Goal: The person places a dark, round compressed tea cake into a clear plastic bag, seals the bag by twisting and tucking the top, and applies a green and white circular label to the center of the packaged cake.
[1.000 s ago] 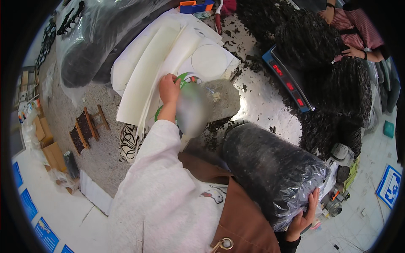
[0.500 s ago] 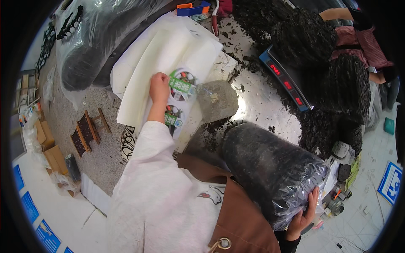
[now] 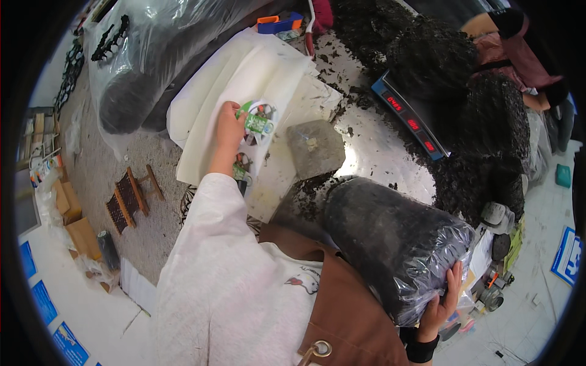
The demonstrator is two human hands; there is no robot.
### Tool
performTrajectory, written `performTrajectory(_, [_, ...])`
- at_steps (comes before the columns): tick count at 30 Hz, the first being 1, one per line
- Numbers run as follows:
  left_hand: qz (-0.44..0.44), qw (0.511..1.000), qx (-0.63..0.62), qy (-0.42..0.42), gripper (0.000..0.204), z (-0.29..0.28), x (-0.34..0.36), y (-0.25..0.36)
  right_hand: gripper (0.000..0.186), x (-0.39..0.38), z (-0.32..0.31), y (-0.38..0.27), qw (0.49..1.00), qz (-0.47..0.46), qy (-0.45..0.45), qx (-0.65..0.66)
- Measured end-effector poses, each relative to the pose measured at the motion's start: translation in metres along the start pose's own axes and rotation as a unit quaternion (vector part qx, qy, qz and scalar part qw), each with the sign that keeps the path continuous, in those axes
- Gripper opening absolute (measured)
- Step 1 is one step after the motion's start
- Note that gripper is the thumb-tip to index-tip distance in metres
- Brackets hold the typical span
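Observation:
My left hand (image 3: 230, 135) pinches the edge of a label sheet (image 3: 259, 124) with round food pictures and green bands. The label sheet lies over large pale paper sheets (image 3: 210, 91), and part of it bends up at my fingers. My right hand (image 3: 441, 305) lies with its fingers stretched out against the crumpled end of a clear plastic bag (image 3: 397, 238), packed with dark material in a thick cylinder. That bag rests on its side close to my brown apron. A grey, block-shaped weight (image 3: 315, 148) sits between the papers and the bag.
Dark shreds (image 3: 372, 30) cover much of the metal table (image 3: 390, 165). A blue scale (image 3: 409, 116) with red digits stands beside dark stringy bundles (image 3: 494, 116), near a co-worker's arm (image 3: 479, 24). Large filled plastic bags (image 3: 122, 97) lie far left; a wooden stool (image 3: 127, 201) is below.
My left hand has drawn the label sheet slightly, and the printed part looks narrower and more bent. My right hand stays on the bag. The co-worker's arms have shifted a little.

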State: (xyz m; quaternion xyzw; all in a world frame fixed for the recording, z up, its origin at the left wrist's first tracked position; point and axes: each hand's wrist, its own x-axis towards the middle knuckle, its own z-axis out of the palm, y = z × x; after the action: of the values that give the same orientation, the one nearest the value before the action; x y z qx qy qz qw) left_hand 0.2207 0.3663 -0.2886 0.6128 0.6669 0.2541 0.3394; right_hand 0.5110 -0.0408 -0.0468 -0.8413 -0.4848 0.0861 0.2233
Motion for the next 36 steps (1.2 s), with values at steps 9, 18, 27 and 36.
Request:
performTrajectory(9, [0.481, 0.851, 0.21, 0.001, 0.005, -0.051, -0.066, 0.115, 0.039, 0.011, -0.001, -0.015, 0.998, -0.036, 0.001, 0.042])
performTrajectory(18, [0.41, 0.527, -0.384, -0.638, 0.009, -0.125, -0.211, 0.311, 0.039, -0.02, 0.011, -0.026, 0.983, -0.131, 0.088, 0.096])
performTrajectory(27, [0.582, 0.728, 0.157, -0.327, 0.015, 0.021, -0.315, 0.3, 0.026, -0.048, 0.026, 0.0, 0.976, -0.145, 0.132, 0.092])
performTrajectory(36, [0.647, 0.68, 0.107, -0.329, 0.046, 0.007, -0.336, 0.273, 0.025, -0.043, 0.034, 0.005, 0.953, -0.202, 0.168, 0.148])
